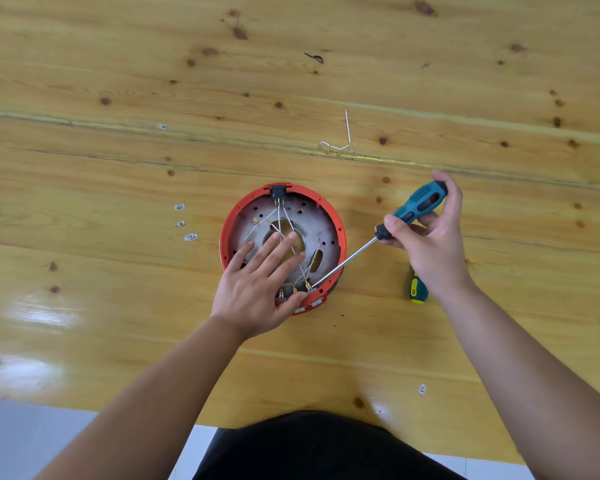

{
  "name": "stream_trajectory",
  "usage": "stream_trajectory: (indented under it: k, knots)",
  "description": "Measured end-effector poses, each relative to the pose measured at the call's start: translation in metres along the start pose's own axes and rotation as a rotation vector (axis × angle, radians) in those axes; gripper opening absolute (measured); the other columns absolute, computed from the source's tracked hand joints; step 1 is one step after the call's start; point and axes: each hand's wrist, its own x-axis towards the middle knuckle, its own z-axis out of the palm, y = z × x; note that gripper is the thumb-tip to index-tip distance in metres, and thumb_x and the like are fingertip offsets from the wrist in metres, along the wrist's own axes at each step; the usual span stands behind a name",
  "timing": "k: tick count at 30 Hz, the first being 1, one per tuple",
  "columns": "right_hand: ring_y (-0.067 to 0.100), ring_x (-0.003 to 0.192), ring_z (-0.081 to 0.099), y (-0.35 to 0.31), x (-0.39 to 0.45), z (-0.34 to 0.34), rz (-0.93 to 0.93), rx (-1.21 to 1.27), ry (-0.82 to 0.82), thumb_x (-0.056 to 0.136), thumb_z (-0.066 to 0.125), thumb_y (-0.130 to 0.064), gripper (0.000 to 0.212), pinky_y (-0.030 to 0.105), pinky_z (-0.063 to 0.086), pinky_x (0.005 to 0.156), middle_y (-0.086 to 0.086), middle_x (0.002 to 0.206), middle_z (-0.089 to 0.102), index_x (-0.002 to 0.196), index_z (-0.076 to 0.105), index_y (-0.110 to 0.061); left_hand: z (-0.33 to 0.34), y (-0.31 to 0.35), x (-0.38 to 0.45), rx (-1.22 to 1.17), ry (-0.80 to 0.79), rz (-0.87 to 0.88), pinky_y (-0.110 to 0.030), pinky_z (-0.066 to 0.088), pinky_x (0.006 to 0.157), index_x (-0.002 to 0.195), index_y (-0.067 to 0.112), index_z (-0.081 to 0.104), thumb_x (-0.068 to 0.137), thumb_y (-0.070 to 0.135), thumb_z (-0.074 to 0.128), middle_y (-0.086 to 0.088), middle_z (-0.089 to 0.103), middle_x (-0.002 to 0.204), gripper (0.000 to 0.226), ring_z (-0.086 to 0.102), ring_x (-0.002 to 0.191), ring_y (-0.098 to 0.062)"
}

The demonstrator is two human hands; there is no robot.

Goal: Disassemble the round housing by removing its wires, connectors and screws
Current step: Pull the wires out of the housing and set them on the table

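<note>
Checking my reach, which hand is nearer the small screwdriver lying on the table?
Right hand: the small screwdriver lies just below it. Left hand rests on the housing.

The desk (pixel 118 81) is glossy knotty wood; the housing (pixel 340 233) has a red plastic rim around matt grey metal.

A knotty wooden desk (pixel 118 306) carries small white paper scraps (pixel 190 237) and a second, green-and-yellow screwdriver (pixel 418 292).
</note>
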Motion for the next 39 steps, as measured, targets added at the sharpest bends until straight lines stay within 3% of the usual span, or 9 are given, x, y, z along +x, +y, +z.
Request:
stream_trajectory:
  k: [7, 15, 18, 21, 27, 36, 39]
  knots:
    - [0.053, 0.098, 0.069, -0.004, -0.001, -0.002, -0.033, 0.015, 0.002, 0.089, 0.078, -0.008, 0.078, 0.045, 0.065, 0.077, 0.04, 0.118, 0.058, 0.147, 0.035, -0.039, -0.001, 0.0, 0.0, 0.006, -0.003, -0.001, -0.049, 0.026, 0.123, 0.15, 0.03, 0.052, 0.1, 0.063, 0.04, 0.008, 0.024, 0.17, 0.06, 0.024, 0.157, -0.014]
    - [0.046, 0.096, 0.073, -0.003, -0.009, 0.001, -0.083, -0.007, 0.01, 0.087, 0.083, -0.017, 0.079, 0.05, 0.065, 0.077, 0.031, 0.109, 0.063, 0.146, 0.037, -0.043, -0.002, 0.001, 0.0, 0.004, -0.008, -0.005, -0.049, 0.027, 0.123, 0.15, 0.031, 0.052, 0.1, 0.064, 0.039, 0.008, 0.024, 0.17, 0.061, 0.024, 0.156, -0.014]
    - [0.043, 0.095, 0.072, -0.002, -0.016, -0.001, -0.127, -0.009, 0.015, 0.09, 0.081, -0.013, 0.074, 0.051, 0.065, 0.078, 0.022, 0.102, 0.067, 0.144, 0.037, -0.04, -0.002, 0.001, 0.0, 0.006, -0.017, -0.007, -0.049, 0.026, 0.123, 0.15, 0.031, 0.051, 0.101, 0.065, 0.036, 0.008, 0.022, 0.171, 0.061, 0.023, 0.157, -0.014]
    - [0.045, 0.093, 0.072, 0.001, -0.025, -0.006, -0.147, 0.011, 0.009, 0.094, 0.076, -0.006, 0.071, 0.055, 0.064, 0.081, 0.026, 0.102, 0.067, 0.142, 0.035, -0.039, -0.002, 0.0, 0.0, 0.011, -0.026, -0.005, -0.049, 0.025, 0.124, 0.151, 0.032, 0.049, 0.101, 0.065, 0.035, 0.009, 0.021, 0.171, 0.062, 0.022, 0.157, -0.014]
    - [0.046, 0.093, 0.072, 0.003, -0.034, -0.01, -0.128, 0.091, -0.023, 0.097, 0.067, 0.008, 0.07, 0.046, 0.062, 0.083, 0.014, 0.101, 0.069, 0.141, 0.033, -0.035, -0.001, 0.001, 0.0, 0.018, -0.038, -0.01, -0.049, 0.024, 0.124, 0.152, 0.032, 0.048, 0.1, 0.064, 0.037, 0.009, 0.021, 0.171, 0.062, 0.022, 0.157, -0.014]
    - [0.043, 0.092, 0.075, -0.001, -0.032, -0.006, -0.101, 0.088, 0.007, 0.096, 0.071, 0.002, 0.069, 0.045, 0.064, 0.081, 0.018, 0.102, 0.071, 0.138, 0.036, -0.041, -0.003, 0.002, 0.0, 0.03, -0.063, -0.019, -0.049, 0.024, 0.124, 0.154, 0.034, 0.044, 0.101, 0.065, 0.038, 0.01, 0.019, 0.171, 0.062, 0.019, 0.158, -0.014]
    - [0.04, 0.09, 0.076, -0.001, -0.03, -0.003, -0.1, 0.074, 0.038, 0.095, 0.073, 0.0, 0.07, 0.046, 0.065, 0.079, 0.032, 0.107, 0.064, 0.14, 0.036, -0.04, -0.004, 0.002, 0.0, 0.027, -0.059, -0.019, -0.049, 0.024, 0.124, 0.154, 0.034, 0.045, 0.1, 0.064, 0.039, 0.009, 0.021, 0.171, 0.062, 0.02, 0.158, -0.014]
